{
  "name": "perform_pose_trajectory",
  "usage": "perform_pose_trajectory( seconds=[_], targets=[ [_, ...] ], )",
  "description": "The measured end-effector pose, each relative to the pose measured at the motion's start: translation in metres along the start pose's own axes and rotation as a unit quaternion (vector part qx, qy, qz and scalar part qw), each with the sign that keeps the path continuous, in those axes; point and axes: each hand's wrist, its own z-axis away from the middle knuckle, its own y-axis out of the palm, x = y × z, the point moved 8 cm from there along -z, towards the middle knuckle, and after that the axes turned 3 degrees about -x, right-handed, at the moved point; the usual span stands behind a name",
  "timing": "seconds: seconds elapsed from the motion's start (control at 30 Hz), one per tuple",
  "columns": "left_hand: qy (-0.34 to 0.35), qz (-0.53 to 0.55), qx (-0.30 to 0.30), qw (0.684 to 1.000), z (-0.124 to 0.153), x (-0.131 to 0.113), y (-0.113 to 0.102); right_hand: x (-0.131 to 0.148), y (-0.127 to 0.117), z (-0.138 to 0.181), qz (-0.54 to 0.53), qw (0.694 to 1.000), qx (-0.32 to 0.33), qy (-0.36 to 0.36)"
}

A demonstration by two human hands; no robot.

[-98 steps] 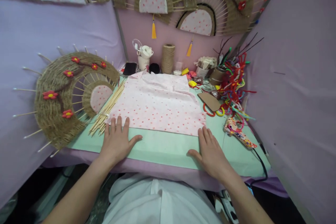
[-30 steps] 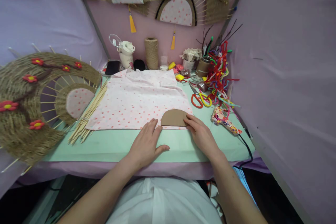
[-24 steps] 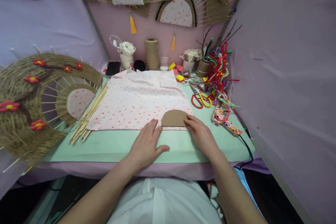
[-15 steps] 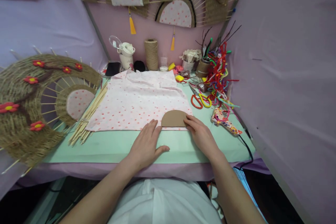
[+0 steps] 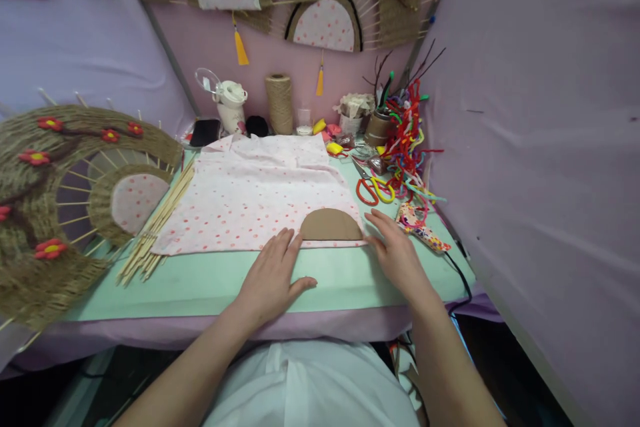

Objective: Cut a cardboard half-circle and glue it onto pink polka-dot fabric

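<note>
A brown cardboard half-circle (image 5: 331, 225) lies flat on the front right corner of a white cloth with red dots (image 5: 240, 197), its straight side along the cloth's near edge. My left hand (image 5: 273, 273) rests with fingers stretched out, the fingertips on the cloth at the half-circle's left corner. It grips nothing. To the right, my right hand (image 5: 395, 250) has its fingers apart, the thumb close by the cloth's right corner and the half-circle's right end. Whether that thumb touches the cloth I cannot tell.
Thin wooden sticks (image 5: 157, 223) lie left of the cloth, beside a twine fan with red flowers (image 5: 75, 203). Scissors (image 5: 373, 187), a patterned glue gun (image 5: 423, 227) with a black cord and tangled pipe cleaners (image 5: 405, 137) are at right. A twine spool (image 5: 279, 104) stands behind.
My right hand has come off the half-circle's right end and shifted right, its fingers spreading. My left hand stays at the left corner. The whole view has shifted slightly.
</note>
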Motion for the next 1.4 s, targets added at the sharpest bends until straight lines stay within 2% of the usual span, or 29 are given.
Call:
perform_pose_trajectory(
  seconds=[0.07,0.13,0.37,0.53,0.8,1.03,1.4],
  targets=[
    [-0.001,-0.003,0.0,1.0,0.0,0.001,0.001,-0.005,-0.013,0.001,0.025,0.999,-0.024,0.0],
    [-0.001,-0.007,-0.003,1.0,0.0,0.001,0.001,-0.008,-0.015,0.002,0.048,0.999,-0.019,0.0],
    [-0.002,-0.018,0.001,1.0,0.0,0.001,0.0,0.004,0.009,-0.004,0.058,0.997,0.04,0.025],
    [-0.002,-0.021,0.007,1.0,-0.001,0.0,0.001,0.009,0.019,-0.009,0.061,0.996,0.057,0.043],
    [-0.002,-0.013,0.007,1.0,-0.002,0.0,0.0,0.009,0.02,-0.008,0.066,0.995,0.054,0.042],
    [-0.002,-0.015,0.003,1.0,-0.001,0.0,0.0,0.012,0.009,-0.005,0.068,0.997,0.019,0.028],
    [0.002,-0.014,-0.006,1.0,0.0,0.0,0.001,0.017,0.008,-0.003,0.096,0.995,0.003,0.017]
  ],
)
